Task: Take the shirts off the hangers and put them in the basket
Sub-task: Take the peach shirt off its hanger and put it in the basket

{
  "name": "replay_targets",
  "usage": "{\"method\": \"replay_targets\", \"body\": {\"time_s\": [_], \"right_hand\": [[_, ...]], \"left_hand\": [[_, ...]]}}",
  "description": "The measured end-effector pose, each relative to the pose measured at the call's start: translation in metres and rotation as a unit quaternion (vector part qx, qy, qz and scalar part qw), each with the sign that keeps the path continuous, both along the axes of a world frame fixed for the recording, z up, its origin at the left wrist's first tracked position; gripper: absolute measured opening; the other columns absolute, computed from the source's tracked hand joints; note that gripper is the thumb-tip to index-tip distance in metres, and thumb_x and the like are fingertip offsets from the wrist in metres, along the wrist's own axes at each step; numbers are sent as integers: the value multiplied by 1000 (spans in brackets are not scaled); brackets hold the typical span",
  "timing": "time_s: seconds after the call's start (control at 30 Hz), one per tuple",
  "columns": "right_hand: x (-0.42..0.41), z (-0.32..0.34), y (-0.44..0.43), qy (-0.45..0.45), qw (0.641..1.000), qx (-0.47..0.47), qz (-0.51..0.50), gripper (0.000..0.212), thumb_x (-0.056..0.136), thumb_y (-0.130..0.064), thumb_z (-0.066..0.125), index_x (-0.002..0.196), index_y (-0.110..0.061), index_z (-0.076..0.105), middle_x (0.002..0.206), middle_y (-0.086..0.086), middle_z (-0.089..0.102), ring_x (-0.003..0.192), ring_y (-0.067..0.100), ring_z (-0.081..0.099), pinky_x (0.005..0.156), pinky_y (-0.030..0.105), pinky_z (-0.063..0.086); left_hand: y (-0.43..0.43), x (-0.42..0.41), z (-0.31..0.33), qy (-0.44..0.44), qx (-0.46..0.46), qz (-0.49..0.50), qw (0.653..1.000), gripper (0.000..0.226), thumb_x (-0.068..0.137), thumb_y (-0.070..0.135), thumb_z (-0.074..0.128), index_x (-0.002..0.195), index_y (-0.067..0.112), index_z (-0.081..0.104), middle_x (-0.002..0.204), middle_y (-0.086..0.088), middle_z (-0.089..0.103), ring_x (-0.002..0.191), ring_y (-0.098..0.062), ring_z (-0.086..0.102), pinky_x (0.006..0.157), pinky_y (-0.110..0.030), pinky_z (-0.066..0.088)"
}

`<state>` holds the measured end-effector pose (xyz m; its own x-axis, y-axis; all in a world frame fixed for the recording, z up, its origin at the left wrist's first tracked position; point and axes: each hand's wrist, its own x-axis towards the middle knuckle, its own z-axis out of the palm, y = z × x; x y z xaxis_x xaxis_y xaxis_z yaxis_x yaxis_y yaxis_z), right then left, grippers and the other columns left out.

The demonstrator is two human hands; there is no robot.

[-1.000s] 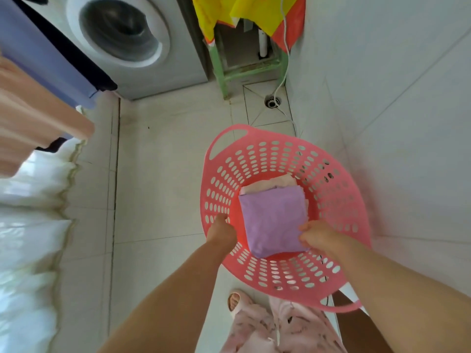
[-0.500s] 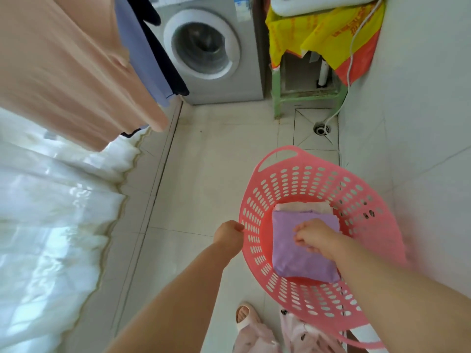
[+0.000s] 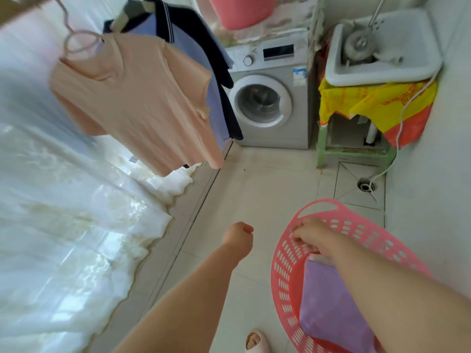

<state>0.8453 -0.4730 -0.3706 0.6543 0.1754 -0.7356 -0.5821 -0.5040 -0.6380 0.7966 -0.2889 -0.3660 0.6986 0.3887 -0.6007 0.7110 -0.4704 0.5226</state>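
Observation:
A peach shirt [image 3: 137, 103] hangs on a pink hanger [image 3: 76, 42] at the upper left. Behind it hang a light blue shirt [image 3: 215, 103] and a dark navy polo [image 3: 201, 47]. The pink perforated basket [image 3: 284, 263] stands on the floor at the lower right, with a folded purple shirt [image 3: 331, 301] lying in it. My right hand [image 3: 311, 234] hovers over the basket's far rim, fingers hanging loose and holding nothing. My left hand [image 3: 238, 238] is out over the floor to the left of the basket, fingers curled under, holding nothing.
A grey washing machine [image 3: 267, 98] stands at the back with a pink tub [image 3: 244, 8] on top. A white sink [image 3: 382, 47] on a green stand is at the right. A white curtain [image 3: 63, 225] fills the left. A floor drain [image 3: 366, 186] and my slippered foot [image 3: 256, 341] show.
My left hand has let go of the basket rim and moved left. My right hand has lifted off the purple shirt. The view has tilted up toward the hanging shirts.

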Motion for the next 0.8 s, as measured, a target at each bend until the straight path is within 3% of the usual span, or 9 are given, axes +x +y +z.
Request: {"method": "replay_targets", "body": {"time_s": [0.07, 0.13, 0.27, 0.4, 0.53, 0.6, 0.67, 0.73, 0.8], "right_hand": [[11, 18, 10, -34, 999, 5, -2, 21, 80, 8, 55, 90, -7, 65, 69, 6, 60, 52, 16, 53, 39, 14, 36], [23, 34, 18, -48, 999, 15, -12, 19, 83, 7, 54, 89, -8, 64, 72, 9, 64, 42, 12, 53, 34, 15, 32], [48, 66, 40, -88, 996, 25, -25, 21, 80, 1, 55, 77, -19, 60, 102, 16, 71, 75, 21, 60, 58, 24, 40], [77, 108, 75, -150, 987, 42, -34, 20, 83, -2, 53, 76, -20, 58, 99, 10, 71, 79, 21, 61, 62, 25, 41], [103, 150, 117, -217, 974, 57, -21, 24, 83, -1, 54, 75, -23, 59, 99, 8, 70, 96, 26, 66, 65, 26, 43], [121, 174, 151, -254, 965, 67, -12, 27, 82, 1, 56, 72, -24, 60, 99, 8, 70, 95, 26, 66, 63, 26, 44], [137, 198, 180, -294, 954, 67, 2, 25, 81, -1, 59, 71, -24, 62, 92, 4, 70, 93, 25, 68, 69, 30, 50], [152, 223, 214, -340, 937, 74, 9, 20, 83, -3, 57, 76, -21, 63, 86, 0, 66, 87, 22, 66, 71, 31, 53], [166, 244, 243, -392, 916, 86, 0, 17, 87, -5, 52, 89, -15, 66, 94, 1, 64, 86, 18, 60, 67, 24, 46]], "left_hand": [[7, 11, 14, -24, 4, 0, 1000, 28, 92, 11, 45, 113, 19, 61, 115, -5, 64, 107, -24, 63, 89, -37, 53], [13, 22, 27, -38, 10, -7, 999, 29, 92, 11, 44, 115, 20, 60, 116, -5, 63, 107, -24, 62, 89, -38, 53], [32, 50, 55, -77, 25, -10, 997, 34, 90, 10, 41, 117, 20, 60, 116, -4, 62, 107, -23, 62, 88, -37, 54], [56, 83, 89, -152, 19, 5, 988, 31, 91, 11, 43, 115, 19, 61, 115, -2, 62, 104, -24, 64, 85, -35, 53], [85, 112, 132, -251, -8, 25, 968, 26, 88, 3, 43, 90, 22, 61, 98, -1, 63, 91, -23, 65, 80, -31, 50], [113, 131, 159, -297, -26, 36, 954, 29, 86, -1, 43, 84, 26, 57, 94, 0, 63, 94, -26, 65, 89, -37, 52], [140, 149, 183, -336, -35, 48, 940, 29, 86, -4, 42, 91, 20, 58, 96, -2, 63, 95, -26, 65, 93, -42, 51], [172, 165, 207, -380, -54, 69, 921, 28, 87, -6, 40, 99, 12, 58, 96, -5, 63, 83, -18, 64, 85, -37, 54], [201, 177, 231, -411, -56, 88, 906, 30, 88, -6, 38, 103, 9, 59, 95, -5, 63, 75, -12, 61, 68, -25, 52]]}}
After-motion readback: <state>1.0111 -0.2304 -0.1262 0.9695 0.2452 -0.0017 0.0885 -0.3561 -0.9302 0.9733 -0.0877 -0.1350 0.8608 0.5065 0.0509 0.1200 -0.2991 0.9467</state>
